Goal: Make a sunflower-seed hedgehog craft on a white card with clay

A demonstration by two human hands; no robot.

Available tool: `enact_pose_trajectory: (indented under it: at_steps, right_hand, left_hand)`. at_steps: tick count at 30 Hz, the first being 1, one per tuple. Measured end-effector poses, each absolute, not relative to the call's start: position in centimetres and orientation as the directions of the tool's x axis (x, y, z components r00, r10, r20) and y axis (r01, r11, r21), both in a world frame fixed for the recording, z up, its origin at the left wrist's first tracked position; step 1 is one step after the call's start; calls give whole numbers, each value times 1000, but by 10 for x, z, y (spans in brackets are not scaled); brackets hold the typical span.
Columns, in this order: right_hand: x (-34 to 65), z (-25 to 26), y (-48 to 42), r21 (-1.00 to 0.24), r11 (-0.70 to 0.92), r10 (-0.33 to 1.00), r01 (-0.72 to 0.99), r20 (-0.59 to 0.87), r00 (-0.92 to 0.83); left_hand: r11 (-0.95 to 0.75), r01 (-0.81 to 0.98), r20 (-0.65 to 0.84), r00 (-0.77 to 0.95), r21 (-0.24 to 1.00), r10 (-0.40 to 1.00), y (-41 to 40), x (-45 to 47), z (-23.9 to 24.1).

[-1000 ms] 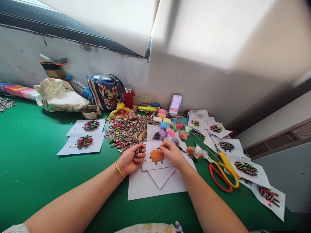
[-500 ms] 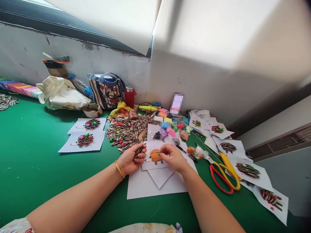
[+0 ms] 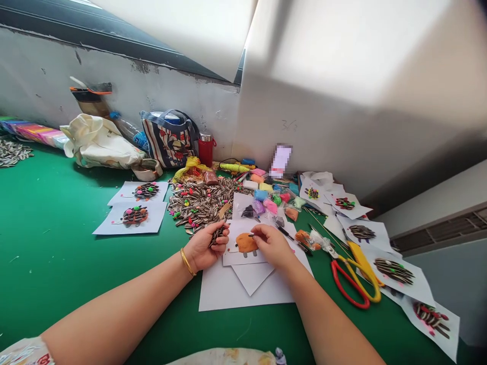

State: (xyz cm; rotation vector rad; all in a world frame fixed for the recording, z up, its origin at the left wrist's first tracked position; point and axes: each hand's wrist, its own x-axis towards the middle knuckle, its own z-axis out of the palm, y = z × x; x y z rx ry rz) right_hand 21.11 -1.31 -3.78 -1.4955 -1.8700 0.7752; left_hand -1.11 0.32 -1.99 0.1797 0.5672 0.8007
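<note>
My left hand (image 3: 207, 247) is closed around a small bunch of striped sunflower seeds (image 3: 217, 234), resting at the left edge of a white card (image 3: 236, 256). On that card sits an orange clay animal shape (image 3: 247, 243). My right hand (image 3: 271, 244) pinches a single seed and presses its tip against the right side of the orange clay. Under the card lie larger white paper sheets (image 3: 228, 291). A big heap of sunflower seeds (image 3: 198, 203) with coloured clay bits lies just behind my hands.
Finished seed-covered cards lie at left (image 3: 133, 217) and along the right (image 3: 393, 271). Red and yellow scissors (image 3: 353, 279) lie right of my hand. Clay packets (image 3: 266, 200), a red flask (image 3: 206, 148), a patterned bag (image 3: 169, 139) and a cream bag (image 3: 99, 144) line the wall on the green table (image 3: 57, 263).
My right hand has stayed at the orange clay, shifting only slightly with the seed. The left hand keeps its seeds. The view drifted a little to the left and up.
</note>
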Motion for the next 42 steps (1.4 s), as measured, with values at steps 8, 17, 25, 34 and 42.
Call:
enact_pose_trajectory:
  at_steps: [8, 17, 25, 34, 42]
  right_hand:
    - [191, -32, -21, -573, 416, 909, 706, 250, -333]
    - [187, -33, -25, -484, 441, 897, 756, 256, -360]
    - [185, -34, -24, -442, 459, 888, 771, 248, -387]
    - [181, -26, -26, -331, 488, 872, 808, 227, -434]
    - [181, -29, -26, -293, 496, 866, 817, 232, -442]
  left_hand:
    - [682, -630, -406, 550, 371, 729, 1, -10, -20]
    - [687, -623, -409, 554, 375, 725, 1, -9, -21]
    - [687, -627, -415, 551, 367, 724, 1, -9, -20]
    - [688, -625, -411, 554, 369, 724, 1, -9, -19]
    - [690, -626, -410, 558, 362, 722, 1, -9, -20]
